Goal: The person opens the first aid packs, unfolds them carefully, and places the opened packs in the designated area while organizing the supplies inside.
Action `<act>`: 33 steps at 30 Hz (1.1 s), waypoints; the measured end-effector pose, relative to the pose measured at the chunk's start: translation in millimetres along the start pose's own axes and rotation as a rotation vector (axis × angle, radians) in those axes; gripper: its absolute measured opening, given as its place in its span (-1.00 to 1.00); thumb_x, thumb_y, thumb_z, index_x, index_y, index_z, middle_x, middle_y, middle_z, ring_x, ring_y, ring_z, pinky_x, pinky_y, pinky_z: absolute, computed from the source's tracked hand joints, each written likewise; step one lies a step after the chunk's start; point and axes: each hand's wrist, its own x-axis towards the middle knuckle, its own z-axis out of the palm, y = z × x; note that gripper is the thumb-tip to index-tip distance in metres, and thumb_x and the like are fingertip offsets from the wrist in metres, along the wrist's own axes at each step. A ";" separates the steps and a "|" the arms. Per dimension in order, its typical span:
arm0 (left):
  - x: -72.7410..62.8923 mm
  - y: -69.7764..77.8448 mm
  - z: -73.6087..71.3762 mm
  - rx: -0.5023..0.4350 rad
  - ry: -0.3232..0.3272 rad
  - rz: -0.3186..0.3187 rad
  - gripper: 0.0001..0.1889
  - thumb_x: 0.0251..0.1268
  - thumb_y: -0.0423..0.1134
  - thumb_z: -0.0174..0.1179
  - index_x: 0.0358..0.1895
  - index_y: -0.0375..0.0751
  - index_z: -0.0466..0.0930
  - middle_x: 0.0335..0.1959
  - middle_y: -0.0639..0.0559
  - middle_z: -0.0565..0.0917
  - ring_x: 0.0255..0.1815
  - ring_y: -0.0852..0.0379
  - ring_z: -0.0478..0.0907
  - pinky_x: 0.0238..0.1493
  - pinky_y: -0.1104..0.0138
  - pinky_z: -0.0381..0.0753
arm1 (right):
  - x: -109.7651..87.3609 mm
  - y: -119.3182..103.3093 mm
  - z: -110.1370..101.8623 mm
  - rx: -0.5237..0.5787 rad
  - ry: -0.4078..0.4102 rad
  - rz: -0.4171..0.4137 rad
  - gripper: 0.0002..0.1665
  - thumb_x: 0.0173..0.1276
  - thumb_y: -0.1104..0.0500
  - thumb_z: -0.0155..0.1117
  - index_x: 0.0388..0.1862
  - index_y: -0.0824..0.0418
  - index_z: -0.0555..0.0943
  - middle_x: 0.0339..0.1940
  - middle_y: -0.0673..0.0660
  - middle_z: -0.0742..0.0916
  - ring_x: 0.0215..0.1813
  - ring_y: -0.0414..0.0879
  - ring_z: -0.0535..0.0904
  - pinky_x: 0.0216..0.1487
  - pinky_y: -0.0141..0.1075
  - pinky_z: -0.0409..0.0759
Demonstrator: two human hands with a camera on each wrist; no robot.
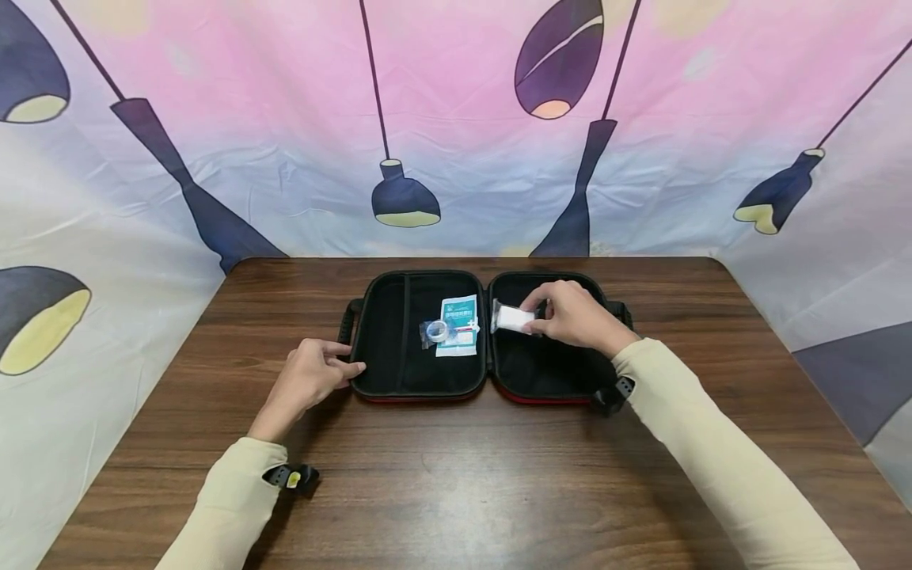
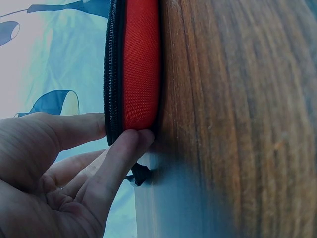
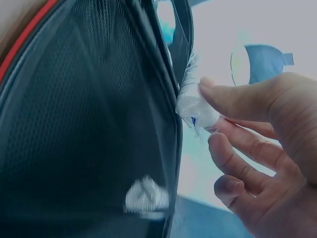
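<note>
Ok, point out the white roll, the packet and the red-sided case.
White roll [image 1: 513, 318]: head view, on the middle of its wrapped side.
Packet [image 1: 458, 311]: head view, on its green upper part.
Red-sided case [image 2: 141, 64]: left wrist view, on its red outer side.

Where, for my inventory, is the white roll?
In the head view, the white roll is pinched in the right hand, over the case's right half, right of the teal packet.

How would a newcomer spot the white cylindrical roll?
On the brown table lies an open black-lined case. Over its right half, the right hand pinches the clear-wrapped white roll. Unlike the teal-and-white packet and small white ring in the left half, it is held.
</note>
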 end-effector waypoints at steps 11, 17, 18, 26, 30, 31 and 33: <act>0.1 -1.0 -0.2 -0.025 -0.007 -0.020 -0.41 0.38 -0.13 0.35 0.34 -0.42 0.50 -0.27 -0.09 0.79 -0.21 0.00 0.77 -0.13 0.11 0.70 | -23.9 32.7 -25.9 -0.035 0.054 0.112 -0.71 0.29 0.18 0.52 -0.06 0.30 0.76 -0.28 0.14 0.77 -0.48 -0.11 0.55 -0.42 -0.22 0.49; -0.1 -1.2 -0.4 -0.025 -0.010 -0.019 -0.41 0.38 -0.12 0.34 0.34 -0.42 0.49 -0.28 -0.08 0.79 -0.20 0.00 0.77 -0.13 0.12 0.70 | -35.7 45.6 -34.5 -0.052 0.074 0.162 -0.74 0.29 0.19 0.51 -0.11 0.31 0.76 -0.37 0.13 0.75 -0.52 -0.06 0.46 -0.47 -0.23 0.41; -0.3 -1.1 -0.4 -0.025 -0.010 -0.019 -0.41 0.38 -0.12 0.34 0.34 -0.42 0.49 -0.27 -0.09 0.79 -0.20 0.00 0.77 -0.13 0.12 0.70 | -37.3 47.8 -35.4 -0.054 0.080 0.166 -0.73 0.29 0.18 0.51 -0.11 0.32 0.76 -0.37 0.14 0.75 -0.52 -0.06 0.45 -0.46 -0.23 0.41; -0.5 -1.0 -0.5 -0.017 -0.006 -0.020 -0.41 0.38 -0.10 0.35 0.34 -0.41 0.50 -0.26 -0.09 0.79 -0.20 0.00 0.77 -0.12 0.10 0.70 | -45.1 65.7 -39.0 -0.071 0.131 0.189 -0.68 0.28 0.16 0.52 -0.10 0.36 0.76 -0.18 0.27 0.79 -0.42 -0.06 0.57 -0.35 -0.20 0.52; 0.1 -0.7 0.1 -0.022 -0.008 -0.020 -0.41 0.38 -0.11 0.34 0.34 -0.41 0.50 -0.27 -0.08 0.79 -0.20 0.01 0.77 -0.13 0.12 0.70 | -47.6 72.5 -37.9 -0.075 0.139 0.212 -0.67 0.29 0.14 0.51 -0.11 0.38 0.75 -0.22 0.26 0.79 -0.37 -0.04 0.60 -0.33 -0.21 0.52; 0.1 -0.6 0.1 -0.023 -0.008 -0.019 -0.41 0.38 -0.11 0.34 0.34 -0.41 0.50 -0.28 -0.08 0.79 -0.20 0.01 0.77 -0.13 0.12 0.70 | -48.2 74.0 -37.5 -0.075 0.141 0.222 -0.67 0.30 0.13 0.50 -0.11 0.38 0.75 -0.22 0.25 0.79 -0.37 -0.04 0.60 -0.33 -0.21 0.52; 0.2 -0.4 0.3 -0.029 -0.008 -0.017 -0.41 0.38 -0.11 0.34 0.34 -0.42 0.49 -0.27 -0.08 0.79 -0.20 0.00 0.77 -0.12 0.12 0.71 | -49.6 76.2 -36.4 -0.070 0.141 0.244 -0.66 0.33 0.12 0.48 -0.10 0.39 0.75 -0.22 0.26 0.79 -0.34 -0.02 0.62 -0.32 -0.20 0.53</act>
